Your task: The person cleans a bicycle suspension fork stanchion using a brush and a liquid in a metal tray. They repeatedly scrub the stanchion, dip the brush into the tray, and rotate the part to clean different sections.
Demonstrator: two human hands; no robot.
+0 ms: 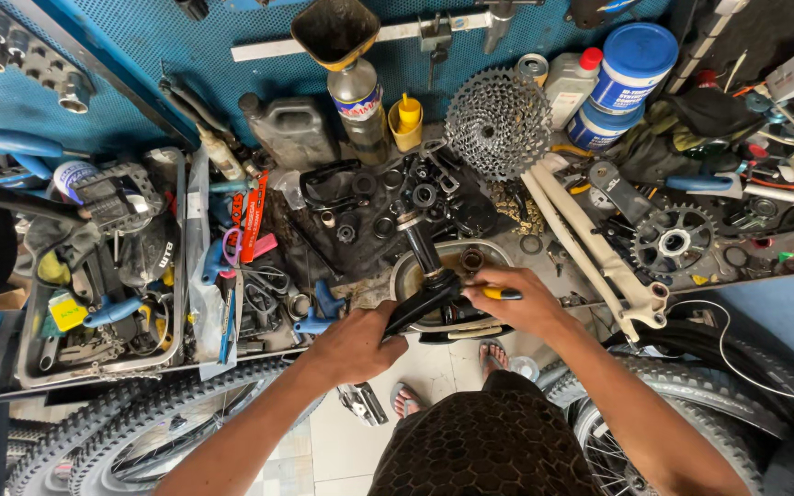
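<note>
My left hand grips the lower end of a black bicycle crank arm whose axle points up over a round metal basin on the bench. My right hand holds a small tool with a yellow and black handle against the crank, just right of the arm. The tool's tip is hidden behind my fingers. Both hands work close together at the bench's front edge.
A silver cassette sprocket, a black chainring, a cream bike frame part, bottles and blue tubs crowd the bench. A grey tray of tools lies left. Knobby tyres stand below.
</note>
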